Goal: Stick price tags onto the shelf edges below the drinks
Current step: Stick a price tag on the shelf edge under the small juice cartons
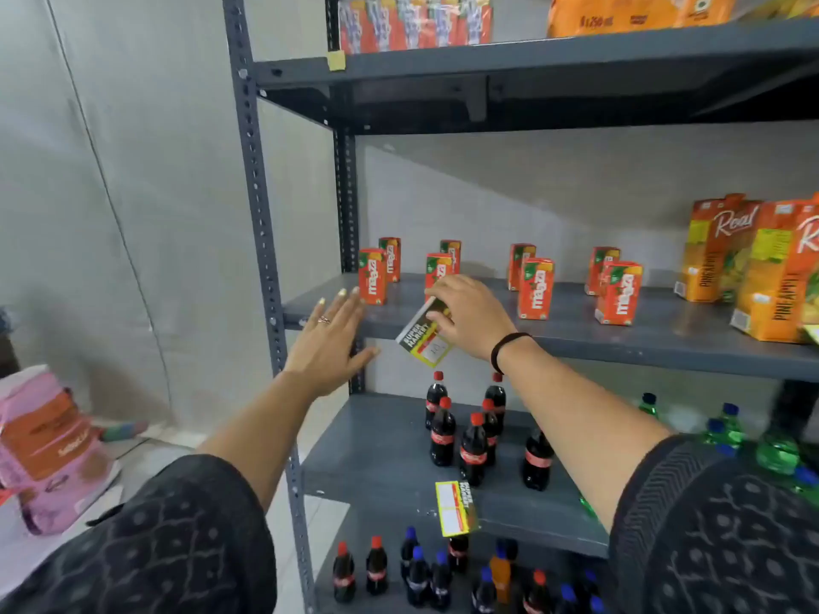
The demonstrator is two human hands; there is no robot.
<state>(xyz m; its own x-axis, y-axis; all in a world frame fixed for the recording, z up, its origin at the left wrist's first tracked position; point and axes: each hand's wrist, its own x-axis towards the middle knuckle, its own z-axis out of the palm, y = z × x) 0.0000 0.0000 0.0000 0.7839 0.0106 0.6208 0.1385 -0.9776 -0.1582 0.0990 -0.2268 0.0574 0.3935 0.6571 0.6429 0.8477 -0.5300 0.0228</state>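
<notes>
My right hand (469,319) grips a yellow and black price tag (425,336) and holds it tilted against the front edge of the middle shelf (620,343), below the small orange juice cartons (373,277). My left hand (330,336) is spread flat with fingers apart, hovering at the left end of the same shelf edge, holding nothing. A second price tag (456,508) sticks on the edge of the lower shelf (532,525), under the cola bottles (472,449).
Tall pineapple juice cartons (718,250) stand at the right of the middle shelf. Green bottles (775,449) sit low right, more bottles (416,573) on the bottom shelf. A grey perforated upright (259,214) frames the rack's left side. A pink sack (48,449) stands on the floor at left.
</notes>
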